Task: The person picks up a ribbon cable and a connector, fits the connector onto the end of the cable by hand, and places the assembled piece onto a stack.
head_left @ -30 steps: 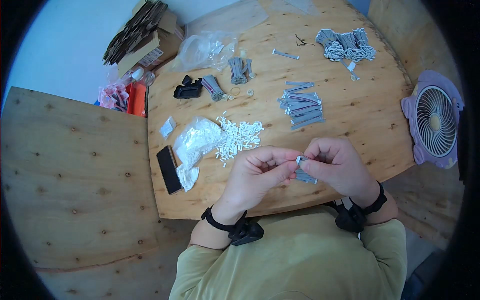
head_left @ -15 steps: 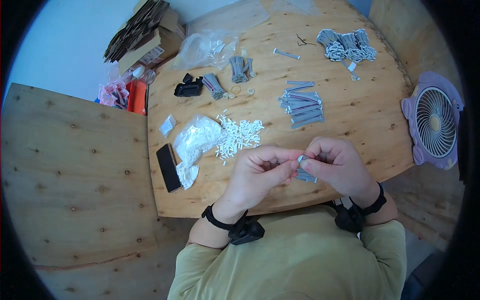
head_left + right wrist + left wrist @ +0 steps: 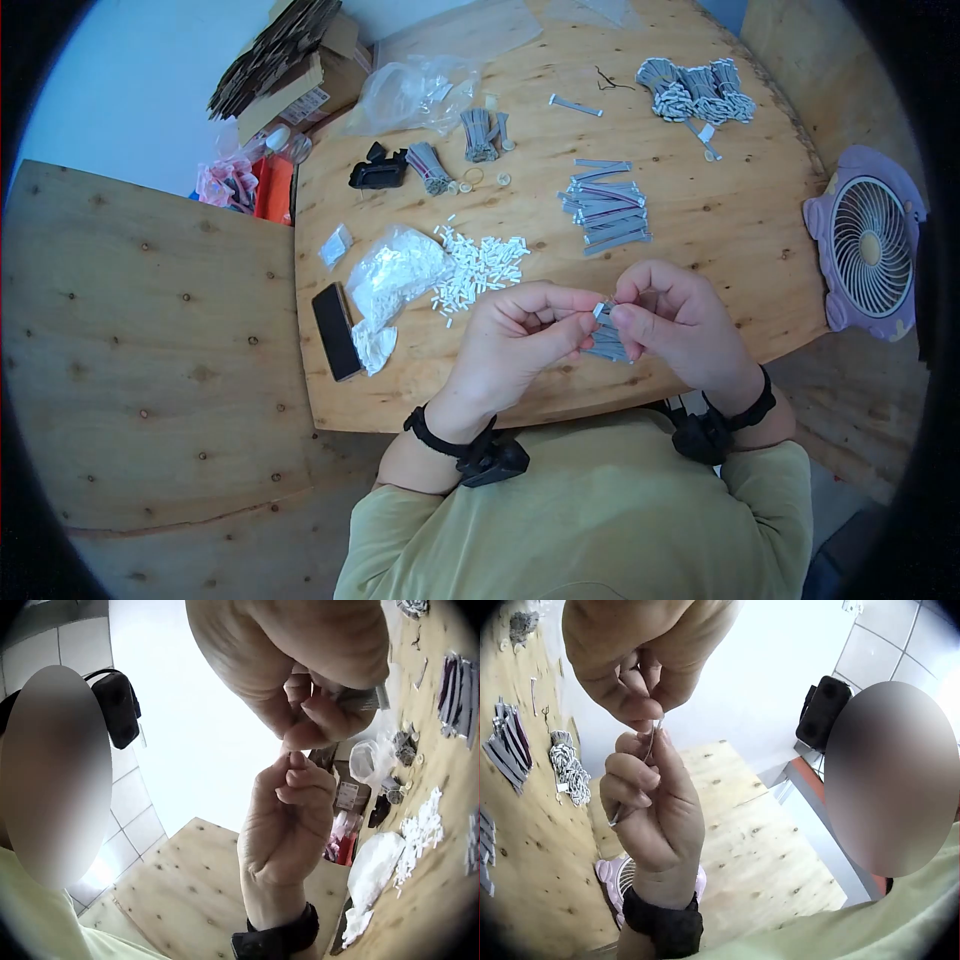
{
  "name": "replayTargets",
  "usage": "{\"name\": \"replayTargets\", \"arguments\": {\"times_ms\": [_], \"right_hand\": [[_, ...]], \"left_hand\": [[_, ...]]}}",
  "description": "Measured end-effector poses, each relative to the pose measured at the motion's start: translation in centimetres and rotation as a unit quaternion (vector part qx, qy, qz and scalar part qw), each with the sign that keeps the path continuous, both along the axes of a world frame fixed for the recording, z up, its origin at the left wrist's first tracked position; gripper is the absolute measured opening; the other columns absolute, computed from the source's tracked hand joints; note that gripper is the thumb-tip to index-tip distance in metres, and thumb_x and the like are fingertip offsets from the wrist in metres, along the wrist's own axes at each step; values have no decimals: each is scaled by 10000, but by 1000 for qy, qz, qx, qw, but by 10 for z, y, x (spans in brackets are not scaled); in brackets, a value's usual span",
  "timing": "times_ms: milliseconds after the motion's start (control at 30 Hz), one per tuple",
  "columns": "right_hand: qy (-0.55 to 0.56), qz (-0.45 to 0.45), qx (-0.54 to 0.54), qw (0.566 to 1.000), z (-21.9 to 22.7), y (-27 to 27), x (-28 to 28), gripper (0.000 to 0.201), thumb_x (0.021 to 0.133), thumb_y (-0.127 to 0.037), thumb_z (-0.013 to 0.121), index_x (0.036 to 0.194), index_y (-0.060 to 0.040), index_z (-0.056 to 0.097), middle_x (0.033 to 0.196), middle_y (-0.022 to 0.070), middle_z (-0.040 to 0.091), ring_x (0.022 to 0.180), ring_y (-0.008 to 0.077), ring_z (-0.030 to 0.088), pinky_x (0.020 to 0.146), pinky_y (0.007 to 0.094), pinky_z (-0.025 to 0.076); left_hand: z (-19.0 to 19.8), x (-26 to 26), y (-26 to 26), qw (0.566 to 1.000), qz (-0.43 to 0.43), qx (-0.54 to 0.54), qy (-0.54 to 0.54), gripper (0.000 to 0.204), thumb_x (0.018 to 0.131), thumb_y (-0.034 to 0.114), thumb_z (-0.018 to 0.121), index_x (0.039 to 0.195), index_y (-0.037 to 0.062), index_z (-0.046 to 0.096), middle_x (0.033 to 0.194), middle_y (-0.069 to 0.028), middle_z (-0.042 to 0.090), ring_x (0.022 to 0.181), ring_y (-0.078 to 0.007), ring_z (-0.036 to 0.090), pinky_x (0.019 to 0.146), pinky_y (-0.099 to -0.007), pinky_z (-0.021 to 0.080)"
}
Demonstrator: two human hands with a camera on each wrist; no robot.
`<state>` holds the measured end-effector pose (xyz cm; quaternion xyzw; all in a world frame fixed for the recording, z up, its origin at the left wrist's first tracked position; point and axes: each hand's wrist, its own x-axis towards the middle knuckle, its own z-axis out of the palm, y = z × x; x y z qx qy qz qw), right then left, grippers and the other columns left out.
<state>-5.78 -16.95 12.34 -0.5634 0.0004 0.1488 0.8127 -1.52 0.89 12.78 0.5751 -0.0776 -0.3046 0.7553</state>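
Thumb and forefinger of the left hand [image 3: 525, 340] pinch a small white connector [image 3: 600, 310], at the end of a grey ribbon cable. Facing it, the right hand [image 3: 672, 322] holds the cable; in the right wrist view a grey stretch of this cable [image 3: 364, 697] sticks out of its curled fingers. In the left wrist view a thin strand [image 3: 651, 746] runs between both hands' fingertips. Several grey cables [image 3: 608, 346] lie on the table just below the hands. The exact contact at the fingertips is partly hidden.
A pile of grey cables [image 3: 608, 210] lies beyond the hands, tied bundles [image 3: 695, 90] at the back right. White pieces [image 3: 482, 262], a plastic bag [image 3: 398, 270] and a phone [image 3: 335, 330] are to the left. A fan [image 3: 868, 245] stands right.
The right hand's fingertips have drawn slightly back from the left hand's and its forefinger has lifted a little. More of the white connector shows. The left hand has hardly moved.
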Motion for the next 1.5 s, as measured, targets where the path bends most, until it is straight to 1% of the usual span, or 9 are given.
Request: {"name": "replayTargets", "arguments": {"times_ms": [100,200,600,1000,1100,1200,1300,1400,1500], "right_hand": [[-19,-7,-19,1000,2,1,0,92,828,-104,537,850,-24,497,719,1,533,587,31,481,519,170,412],[-30,-13,-38,999,3,2,0,85,831,-102,531,840,-24,500,707,-1,526,579,30,474,512,167,402],[-60,23,4,998,4,0,5,60,838,-72,496,809,-27,470,803,4,404,659,59,473,576,190,405],[-72,8,-22,997,3,3,5,76,836,-70,498,789,-23,461,795,13,416,639,64,486,560,196,413],[-68,4,-14,998,3,4,5,80,836,-72,498,786,-22,461,795,13,417,635,62,485,559,194,412],[-66,-1,-12,998,5,5,4,83,835,-75,499,782,-21,463,797,14,416,630,60,483,557,192,408],[-73,-5,-16,997,5,6,3,84,835,-76,499,781,-21,465,800,15,417,627,60,482,556,189,405],[-73,-9,-10,997,5,6,3,84,835,-76,500,782,-20,467,803,15,417,627,60,482,555,187,402],[-71,-15,-9,997,4,7,2,81,833,-74,500,783,-19,466,807,15,416,629,60,482,555,185,403]], "left_hand": [[-1,0,1,1000,2,-7,2,143,758,-24,583,901,-30,598,817,-103,624,660,-105,586,569,-192,467],[-2,0,1,1000,-10,1,-18,170,785,31,578,951,-4,593,774,-35,615,654,-38,549,564,-162,441],[-9,3,2,983,-11,-137,122,141,779,-21,549,917,-21,581,805,-118,620,681,-138,605,606,-214,505],[-9,1,1,982,-4,-150,118,143,777,-26,549,916,-23,579,802,-127,618,678,-143,611,613,-215,515],[-10,1,2,985,-22,-138,101,161,793,23,563,949,-5,586,836,-83,621,679,-87,578,587,-180,473],[-9,1,2,983,-26,-142,109,165,793,22,561,954,-5,582,836,-84,621,679,-86,580,590,-178,475],[-9,1,1,978,-11,-158,133,143,777,-20,551,918,-23,577,807,-132,617,683,-145,613,615,-208,520],[-10,1,1,977,-13,-162,141,140,778,-18,551,916,-23,576,807,-133,616,687,-144,613,623,-212,521],[-11,0,2,981,-22,-146,128,161,793,17,558,952,-7,581,826,-82,620,676,-86,584,588,-174,478]]}}
